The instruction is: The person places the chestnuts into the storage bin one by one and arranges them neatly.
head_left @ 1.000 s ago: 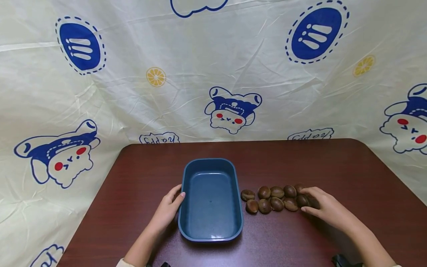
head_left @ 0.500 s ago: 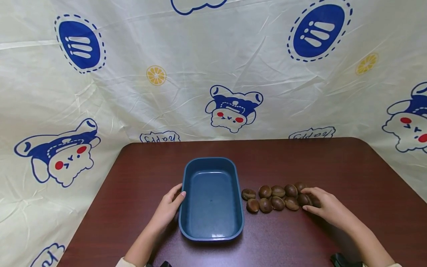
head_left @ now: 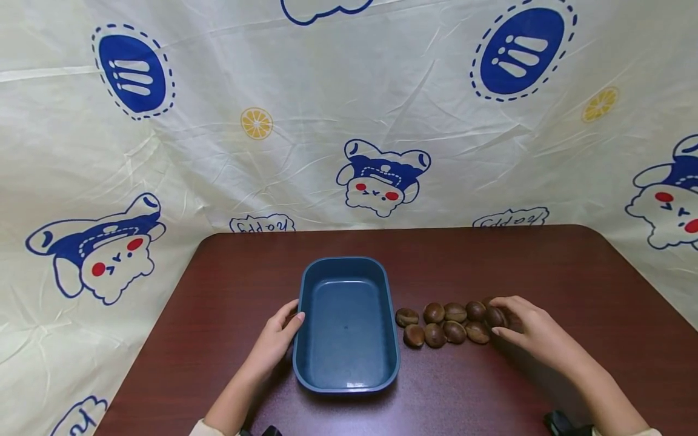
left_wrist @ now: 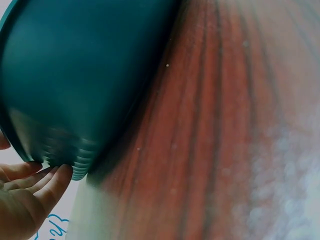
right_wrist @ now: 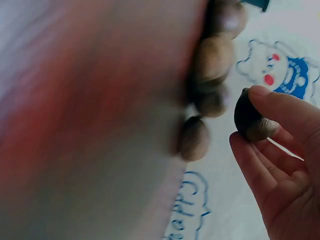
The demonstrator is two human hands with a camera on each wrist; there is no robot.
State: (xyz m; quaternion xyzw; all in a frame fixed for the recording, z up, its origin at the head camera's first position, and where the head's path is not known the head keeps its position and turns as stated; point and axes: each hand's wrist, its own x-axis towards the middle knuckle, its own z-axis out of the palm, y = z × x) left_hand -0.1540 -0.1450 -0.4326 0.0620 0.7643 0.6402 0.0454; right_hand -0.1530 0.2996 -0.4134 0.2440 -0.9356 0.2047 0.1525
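Note:
A deep blue plastic box (head_left: 346, 333) stands on the table. My left hand (head_left: 275, 336) holds its left side, with the thumb at the rim and the fingers against the ribbed outer wall (left_wrist: 80, 162) in the left wrist view. To the right of the box, brown chestnuts (head_left: 434, 335) lie in two short rows. At the right end of them is my right hand (head_left: 537, 333). In the right wrist view its thumb and fingers pinch one dark chestnut (right_wrist: 248, 117) with a paler base, apart from the chestnuts (right_wrist: 195, 139) on the table.
The dark reddish-brown table (head_left: 262, 260) has rounded far corners. Behind and beside it hangs a pale sheet (head_left: 305, 175) printed with blue cartoon figures. A black device (head_left: 558, 422) sits at the right wrist.
My right hand has taken hold of a chestnut at the right end of the near row and moved slightly up with it. My left hand and the box have stayed put.

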